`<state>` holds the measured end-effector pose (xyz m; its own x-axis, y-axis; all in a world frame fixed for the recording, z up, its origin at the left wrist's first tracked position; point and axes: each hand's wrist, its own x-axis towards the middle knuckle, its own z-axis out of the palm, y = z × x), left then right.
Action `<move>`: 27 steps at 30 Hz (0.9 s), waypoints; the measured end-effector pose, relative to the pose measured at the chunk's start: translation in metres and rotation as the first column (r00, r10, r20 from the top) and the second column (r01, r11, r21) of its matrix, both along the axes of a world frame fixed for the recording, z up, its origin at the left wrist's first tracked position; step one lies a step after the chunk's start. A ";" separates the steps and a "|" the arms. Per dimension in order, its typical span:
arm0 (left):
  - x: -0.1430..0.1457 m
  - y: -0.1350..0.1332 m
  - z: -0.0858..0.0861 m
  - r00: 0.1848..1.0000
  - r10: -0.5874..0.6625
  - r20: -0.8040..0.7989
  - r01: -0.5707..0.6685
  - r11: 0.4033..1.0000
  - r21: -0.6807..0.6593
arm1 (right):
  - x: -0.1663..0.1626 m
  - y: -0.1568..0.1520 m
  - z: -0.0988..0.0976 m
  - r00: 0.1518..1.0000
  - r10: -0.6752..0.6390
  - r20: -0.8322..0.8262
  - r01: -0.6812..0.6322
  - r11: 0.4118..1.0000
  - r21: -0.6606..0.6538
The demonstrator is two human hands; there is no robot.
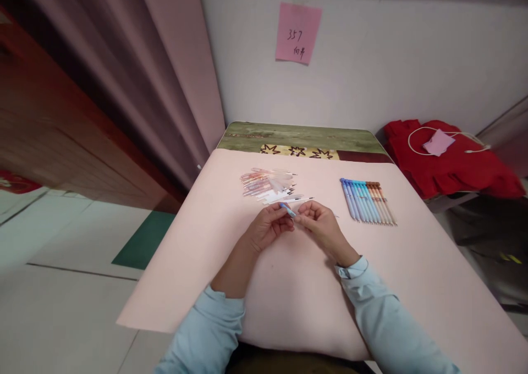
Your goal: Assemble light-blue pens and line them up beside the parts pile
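Observation:
My left hand (268,228) and my right hand (319,225) meet over the middle of a pink sheet (289,286) that covers the table. Both are closed round a small blue pen (289,210), whose light-blue end shows between the fingertips. Just beyond the hands lies a loose heap of pen parts (270,186), clear barrels and white pieces. To the right, a neat row of pens (368,201) lies side by side, blue ones on the left and brown ones on the right.
A green patterned table edge (301,137) shows behind the pink sheet. A red cloth (449,165) with a white cable and a pink note lies at the right. A pink sticky note (297,33) hangs on the wall. Curtains (165,77) hang at the left.

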<state>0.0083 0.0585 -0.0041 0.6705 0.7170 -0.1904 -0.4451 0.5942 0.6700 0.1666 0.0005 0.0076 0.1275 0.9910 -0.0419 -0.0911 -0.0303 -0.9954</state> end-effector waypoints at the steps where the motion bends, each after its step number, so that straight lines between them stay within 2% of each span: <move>1: 0.000 0.000 0.000 1.000 -0.016 0.006 0.016 1.000 -0.011 | 0.000 0.000 0.000 0.998 0.049 -0.026 -0.050 0.998 -0.033; 3: -0.001 0.002 -0.001 1.000 0.002 0.018 -0.001 0.998 -0.064 | 0.000 -0.001 0.001 0.995 0.100 -0.022 -0.101 0.993 -0.060; 4: -0.001 0.003 -0.001 0.998 0.059 0.030 -0.055 0.993 -0.108 | 0.001 -0.001 0.002 0.996 0.094 0.002 -0.094 0.994 -0.052; 6: -0.002 0.007 0.000 0.969 0.240 0.066 -0.222 0.952 -0.211 | 0.004 -0.001 0.004 0.998 0.021 0.066 -0.021 1.000 -0.002; 8: -0.003 0.010 0.000 0.920 0.380 0.095 -0.340 0.896 -0.286 | 0.012 -0.001 0.006 0.982 -0.125 0.143 0.116 0.991 0.074; 11: -0.005 0.013 0.002 0.914 0.392 0.106 -0.345 0.887 -0.307 | 0.027 -0.001 0.003 0.855 -0.402 0.326 0.353 0.914 0.200; 13: -0.005 0.013 0.002 0.909 0.401 0.112 -0.356 0.887 -0.293 | 0.033 -0.001 -0.001 0.729 -0.497 0.471 0.415 0.868 0.273; 15: -0.005 0.013 0.002 0.900 0.418 0.119 -0.374 0.884 -0.279 | 0.033 0.000 -0.005 0.623 -0.500 0.602 0.381 0.866 0.325; 18: -0.005 0.013 0.002 0.909 0.400 0.113 -0.363 0.897 -0.254 | 0.020 0.003 -0.011 0.493 -0.409 0.768 0.220 0.912 0.345; 23: -0.006 0.016 0.004 0.882 0.452 0.134 -0.411 0.876 -0.252 | -0.005 0.016 -0.014 0.299 -0.189 0.935 -0.086 0.971 0.223; 25: -0.006 0.017 0.004 0.881 0.451 0.141 -0.407 0.876 -0.260 | -0.008 0.019 -0.015 0.228 -0.140 0.964 -0.141 0.974 0.175; 27: -0.005 0.017 0.005 0.885 0.444 0.140 -0.398 0.878 -0.267 | -0.009 0.021 -0.016 0.204 -0.126 0.971 -0.160 0.974 0.160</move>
